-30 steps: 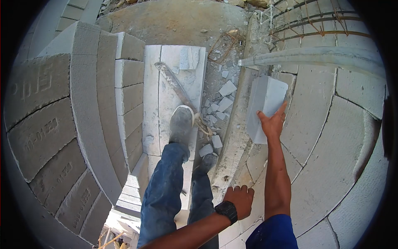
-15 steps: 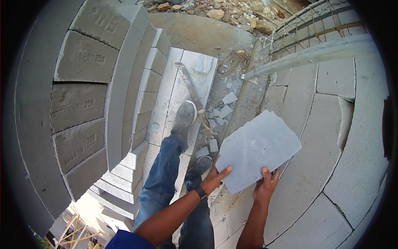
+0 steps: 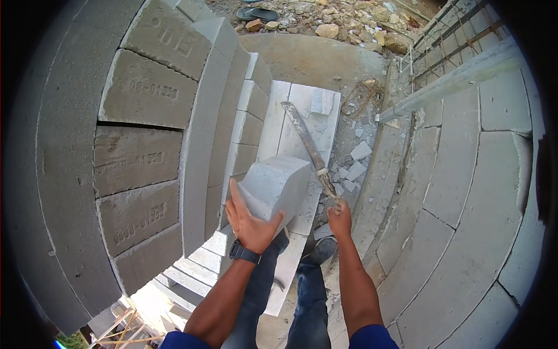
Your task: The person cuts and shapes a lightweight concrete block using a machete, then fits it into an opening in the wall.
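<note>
My left hand (image 3: 253, 225), with a dark watch at the wrist, grips the near end of a pale lightweight concrete block (image 3: 280, 181), thumb on one side and fingers spread along the other. The block stands tilted on white slabs (image 3: 278, 110) between the walls. To its right lies a dusty machete (image 3: 306, 137), its blade pointing away from me. The fingers of my right hand (image 3: 339, 217) are closed around the near end of its handle. A small block offcut (image 3: 321, 101) rests on the slabs beyond the blade.
Stacked grey blocks (image 3: 139, 157) with stamped numbers rise on the left. A block wall (image 3: 465, 186) stands on the right, with a long beam (image 3: 447, 81) and rebar (image 3: 459, 35). Broken pieces (image 3: 360, 151) litter the ground; sandals (image 3: 258, 14) and stones (image 3: 328, 30) lie beyond.
The block has moved left from both hands onto the slabs, with only my left hand on it now. My right hand has gone to the machete handle. The view has shifted.
</note>
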`<state>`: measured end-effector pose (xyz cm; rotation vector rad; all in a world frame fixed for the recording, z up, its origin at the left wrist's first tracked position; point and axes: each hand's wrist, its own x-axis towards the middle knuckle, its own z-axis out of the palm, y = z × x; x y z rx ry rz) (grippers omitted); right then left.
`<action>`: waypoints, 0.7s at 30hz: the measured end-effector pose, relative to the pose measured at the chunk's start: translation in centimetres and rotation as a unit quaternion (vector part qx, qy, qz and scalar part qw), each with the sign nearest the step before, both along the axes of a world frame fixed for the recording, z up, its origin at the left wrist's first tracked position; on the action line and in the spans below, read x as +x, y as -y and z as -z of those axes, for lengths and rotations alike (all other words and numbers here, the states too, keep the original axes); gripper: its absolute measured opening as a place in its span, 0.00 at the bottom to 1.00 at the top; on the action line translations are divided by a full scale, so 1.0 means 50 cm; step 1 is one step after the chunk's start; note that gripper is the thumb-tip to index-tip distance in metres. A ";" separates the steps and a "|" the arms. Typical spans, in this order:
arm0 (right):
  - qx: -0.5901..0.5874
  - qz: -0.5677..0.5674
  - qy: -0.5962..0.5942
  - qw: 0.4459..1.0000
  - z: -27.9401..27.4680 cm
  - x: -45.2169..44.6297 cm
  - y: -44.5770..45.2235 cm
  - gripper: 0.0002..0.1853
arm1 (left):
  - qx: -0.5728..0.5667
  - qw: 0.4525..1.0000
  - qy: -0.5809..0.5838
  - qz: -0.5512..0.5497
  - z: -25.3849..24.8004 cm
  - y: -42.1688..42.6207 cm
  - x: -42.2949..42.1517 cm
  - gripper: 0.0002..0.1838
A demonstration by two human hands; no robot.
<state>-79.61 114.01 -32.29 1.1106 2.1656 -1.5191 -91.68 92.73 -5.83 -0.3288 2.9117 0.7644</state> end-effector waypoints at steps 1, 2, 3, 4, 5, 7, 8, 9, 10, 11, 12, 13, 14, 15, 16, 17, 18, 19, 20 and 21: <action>0.096 -0.059 -0.011 0.994 -0.019 -0.056 0.008 0.29 | -0.001 1.000 0.003 0.005 0.006 0.007 -0.011 0.73; 0.189 -0.123 -0.025 0.974 -0.045 -0.112 0.020 0.32 | -0.002 1.000 0.004 0.005 0.005 0.008 -0.023 0.73; 0.217 -0.153 -0.008 0.964 -0.057 -0.152 0.038 0.32 | -0.001 1.000 0.000 0.008 0.004 0.005 -0.041 0.72; 0.249 -0.177 0.006 0.952 -0.066 -0.192 0.052 0.33 | 0.002 1.000 -0.006 0.025 0.007 0.000 -0.060 0.71; 0.282 -0.199 0.022 0.938 -0.059 -0.222 0.054 0.33 | -0.001 0.999 0.000 0.033 0.008 -0.012 -0.081 0.71; 0.257 -0.246 0.062 0.932 -0.034 -0.258 0.039 0.31 | -0.008 0.999 0.018 0.046 0.010 -0.033 -0.109 0.71; 0.243 -0.270 0.082 0.928 -0.024 -0.266 0.033 0.30 | -0.014 0.998 0.020 0.052 0.016 -0.035 -0.119 0.71; 0.224 -0.250 0.081 0.939 -0.021 -0.271 0.028 0.29 | -0.020 0.998 0.019 0.059 0.022 -0.040 -0.133 0.71; 0.207 -0.230 0.079 0.948 -0.021 -0.276 0.020 0.28 | -0.023 0.997 0.016 0.066 0.028 -0.047 -0.148 0.71; 0.191 -0.211 0.077 0.956 -0.025 -0.277 0.008 0.28 | -0.024 0.997 0.013 0.075 0.032 -0.051 -0.160 0.70; 0.190 -0.197 0.067 0.959 -0.034 -0.271 -0.010 0.27 | -0.026 0.996 0.010 0.082 0.035 -0.051 -0.173 0.70; 0.187 -0.185 0.056 0.963 -0.059 -0.266 -0.030 0.27 | -0.029 0.996 0.006 0.088 0.037 -0.049 -0.185 0.70; 0.183 -0.173 0.043 0.967 -0.085 -0.259 -0.044 0.27 | -0.040 0.995 -0.004 0.095 0.042 -0.050 -0.195 0.70; 0.166 -0.167 0.063 0.970 -0.113 -0.250 -0.054 0.27 | -0.051 0.993 -0.013 0.102 0.050 -0.051 -0.202 0.69; 0.149 -0.162 0.084 0.972 -0.142 -0.231 -0.063 0.28 | -0.061 0.992 -0.021 0.107 0.058 -0.052 -0.206 0.69; 0.133 -0.158 0.104 0.973 -0.177 -0.212 -0.073 0.28 | -0.061 0.993 -0.020 0.100 0.067 -0.053 -0.209 0.68; 0.108 -0.150 0.095 0.978 -0.222 -0.195 -0.082 0.28 | -0.062 0.994 -0.021 0.091 0.076 -0.053 -0.215 0.68; 0.082 -0.142 0.085 0.983 -0.264 -0.180 -0.087 0.27 | -0.064 0.994 -0.022 0.081 0.081 -0.052 -0.221 0.68; 0.050 -0.129 0.047 0.989 -0.291 -0.159 -0.092 0.27 | -0.059 0.995 -0.022 0.077 0.080 -0.052 -0.223 0.67; 0.018 -0.117 0.008 0.993 -0.312 -0.138 -0.103 0.27 | -0.053 0.996 -0.022 0.072 0.077 -0.052 -0.223 0.66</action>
